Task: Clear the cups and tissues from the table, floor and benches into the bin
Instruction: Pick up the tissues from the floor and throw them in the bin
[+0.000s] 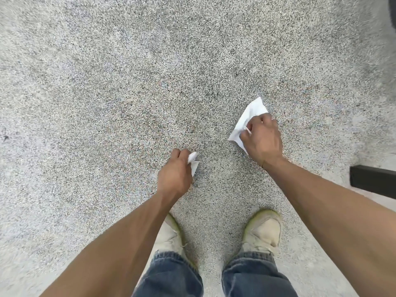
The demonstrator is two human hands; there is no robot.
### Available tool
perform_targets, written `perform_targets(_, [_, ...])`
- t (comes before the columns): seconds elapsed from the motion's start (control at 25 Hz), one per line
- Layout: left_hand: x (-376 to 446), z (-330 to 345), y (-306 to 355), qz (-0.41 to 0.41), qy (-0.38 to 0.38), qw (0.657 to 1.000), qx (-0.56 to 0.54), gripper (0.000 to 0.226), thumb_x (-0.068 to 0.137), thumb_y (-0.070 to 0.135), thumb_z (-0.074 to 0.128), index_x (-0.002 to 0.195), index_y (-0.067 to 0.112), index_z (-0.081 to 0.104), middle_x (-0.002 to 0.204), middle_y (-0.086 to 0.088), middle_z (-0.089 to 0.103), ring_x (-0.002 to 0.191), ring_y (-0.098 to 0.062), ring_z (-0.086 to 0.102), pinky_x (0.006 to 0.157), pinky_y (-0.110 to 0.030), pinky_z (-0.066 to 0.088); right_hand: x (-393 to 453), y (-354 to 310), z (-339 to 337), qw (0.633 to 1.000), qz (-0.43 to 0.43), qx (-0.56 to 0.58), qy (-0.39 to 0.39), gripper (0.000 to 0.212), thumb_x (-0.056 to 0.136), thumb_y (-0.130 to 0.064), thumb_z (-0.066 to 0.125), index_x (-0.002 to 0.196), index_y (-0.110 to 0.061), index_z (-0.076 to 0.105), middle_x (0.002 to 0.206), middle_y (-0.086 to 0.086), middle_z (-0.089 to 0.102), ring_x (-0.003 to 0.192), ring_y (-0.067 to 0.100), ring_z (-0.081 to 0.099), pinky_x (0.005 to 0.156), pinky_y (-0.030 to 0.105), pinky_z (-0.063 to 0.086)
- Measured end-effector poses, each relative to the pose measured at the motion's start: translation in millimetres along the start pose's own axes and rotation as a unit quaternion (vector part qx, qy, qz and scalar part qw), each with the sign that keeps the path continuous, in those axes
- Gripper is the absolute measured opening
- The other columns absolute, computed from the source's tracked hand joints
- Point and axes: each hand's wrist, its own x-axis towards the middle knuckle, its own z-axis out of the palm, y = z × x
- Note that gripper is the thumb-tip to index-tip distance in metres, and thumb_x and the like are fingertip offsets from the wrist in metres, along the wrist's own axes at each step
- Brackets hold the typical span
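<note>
head view, looking straight down at a speckled gravel-textured floor (107, 93). person stands bent over, both arms reaching low; pale shoes (262, 231) and blue jeans (171, 273) at the bottom edge.

left hand (174, 174) curled around a small scrunched tissue (193, 161), white paper poking out past the knuckles. right hand (262, 138) fingers bent onto a larger tissue (250, 116), flatter, creased; cannot tell whether it is lifted or still lying on the floor.

dark bar-shaped object (372, 181) at right edge, unclear what it is. no bin or cups in sight.

handling, as a guess: paper is very light, limp, crushes readily, no fragility worry. a pinch mid-sheet gathers it; bunching into the palm should stop a breeze taking it. rough floor may snag thin corners.
</note>
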Motion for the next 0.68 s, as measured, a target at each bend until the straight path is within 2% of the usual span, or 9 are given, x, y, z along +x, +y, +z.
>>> perform_targets(0.04, [-2,-10,6,0.005,0.004,1.0,-0.004,0.024,0.1,0.025,0.04,0.119,0.012,0.048,0.101,-0.002,0.042,0.07,-0.019,0.05,0.055,-0.03,0.036,-7,-2,-9,1.0,-0.01,0.019,0.004,0.031,0.092,-0.029,0.052,0.111,-0.005,0.056,0.122,0.014,0.053,0.105,0.029,0.05,0.082,0.04,0.046])
perform_targets(0.08, [-4,-22,14,0.018,0.006,1.0,-0.006,0.025,0.101,0.025,0.038,0.119,0.012,0.049,0.1,0.0,0.04,0.071,-0.019,0.05,0.056,-0.03,0.037,-12,-4,-20,0.999,-0.015,0.044,0.011,0.03,0.091,-0.029,0.053,0.109,-0.006,0.055,0.118,0.013,0.056,0.097,0.025,0.053,0.076,0.037,0.047])
perform_targets(0.16, [-5,-51,37,0.048,0.009,0.999,-0.009,0.027,0.102,0.027,0.036,0.12,0.012,0.051,0.104,0.0,0.04,0.074,-0.016,0.051,0.06,-0.027,0.04,-23,-7,-48,0.994,0.008,0.106,0.018,0.023,0.091,-0.024,0.056,0.106,-0.007,0.054,0.096,0.01,0.062,0.07,0.016,0.054,0.054,0.026,0.038])
perform_targets(0.2, [-4,-67,51,0.058,0.012,0.998,-0.012,0.028,0.102,0.027,0.036,0.12,0.012,0.051,0.107,-0.001,0.043,0.076,-0.015,0.052,0.062,-0.027,0.044,-28,-9,-64,0.99,0.027,0.136,0.023,0.019,0.091,-0.02,0.058,0.105,-0.008,0.054,0.088,0.008,0.063,0.064,0.014,0.054,0.049,0.023,0.033])
perform_targets(0.24, [-5,-82,66,0.065,0.018,0.998,-0.018,0.028,0.102,0.028,0.035,0.119,0.012,0.051,0.109,-0.002,0.046,0.077,-0.015,0.052,0.065,-0.03,0.048,-33,-11,-81,0.985,0.044,0.164,0.034,0.017,0.09,-0.016,0.059,0.105,-0.01,0.053,0.088,0.007,0.065,0.065,0.017,0.058,0.047,0.02,0.032])
perform_targets(0.32, [-12,-115,99,0.075,0.035,0.996,-0.035,0.026,0.102,0.028,0.033,0.113,0.012,0.051,0.102,-0.003,0.053,0.071,-0.014,0.051,0.063,-0.032,0.049,-49,-13,-120,0.975,0.057,0.206,0.064,0.022,0.09,-0.012,0.059,0.11,-0.015,0.051,0.101,0.006,0.067,0.075,0.02,0.062,0.049,0.015,0.032])
perform_targets(0.44, [-35,-169,155,0.115,0.045,0.992,-0.034,0.024,0.102,0.028,0.033,0.112,0.013,0.05,0.094,-0.004,0.057,0.067,-0.013,0.051,0.054,-0.027,0.037,-79,-11,-190,0.965,0.051,0.24,0.096,0.032,0.091,-0.013,0.058,0.121,-0.021,0.049,0.12,0.004,0.061,0.083,0.016,0.055,0.054,0.01,0.031])
perform_targets(0.56, [-70,-225,215,0.193,0.041,0.98,0.02,0.026,0.102,0.027,0.034,0.12,0.016,0.048,0.105,-0.003,0.053,0.076,-0.013,0.052,0.061,-0.028,0.042,-118,-2,-267,0.955,0.057,0.267,0.117,0.025,0.091,-0.021,0.058,0.116,-0.02,0.054,0.114,-0.001,0.056,0.088,0.013,0.054,0.062,0.011,0.032])
perform_targets(0.68, [-118,-270,279,0.232,0.02,0.971,0.046,0.031,0.101,0.033,0.038,0.129,0.021,0.042,0.114,0.002,0.047,0.081,-0.013,0.055,0.06,-0.023,0.037,-174,10,-336,0.934,0.097,0.306,0.153,0.018,0.092,-0.023,0.057,0.11,-0.021,0.055,0.113,-0.003,0.053,0.089,0.012,0.054,0.064,0.019,0.035])
